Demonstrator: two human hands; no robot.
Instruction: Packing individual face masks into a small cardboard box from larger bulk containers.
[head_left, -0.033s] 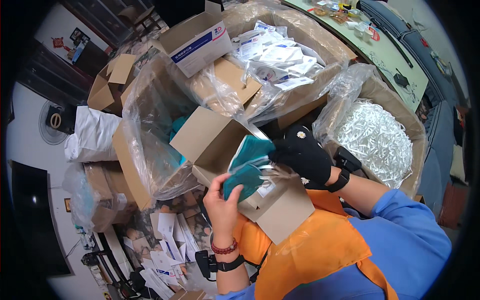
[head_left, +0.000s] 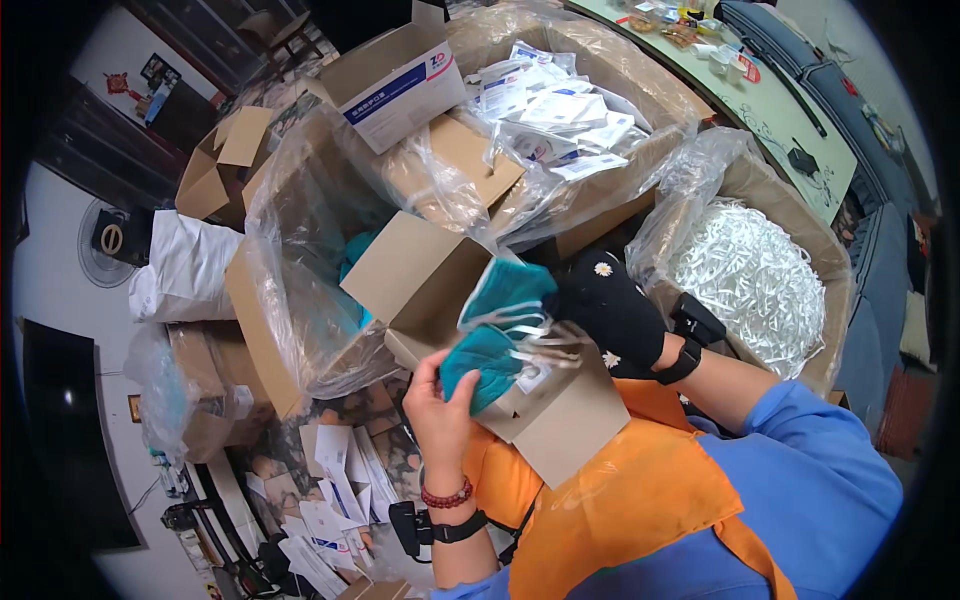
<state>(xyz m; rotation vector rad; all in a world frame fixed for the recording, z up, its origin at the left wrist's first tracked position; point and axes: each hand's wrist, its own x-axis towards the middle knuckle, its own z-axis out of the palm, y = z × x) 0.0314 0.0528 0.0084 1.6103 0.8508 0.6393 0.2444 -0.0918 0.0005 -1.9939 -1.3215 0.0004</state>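
Observation:
My bare left hand pinches the edge of a green face mask, with white ear loops trailing to its right. Just above it, a second green face mask reaches to the fingertips of my right hand. That hand wears a black glove with daisies, and its fingers look closed at the mask's right end. White straps hang between the masks and the glove. Below both hands sits an open brown cardboard box in front of my orange apron. Its inside is partly hidden by the masks.
At left stands a plastic-lined carton with green material inside. Behind is a carton of white packets; a white printed box rests beside it. At right, a carton holds white straps. Flattened boxes lie on the floor.
The lower mask has shifted slightly left and tilted, and the upper mask has moved a little right. Their gap is wider, with more of the white straps showing.

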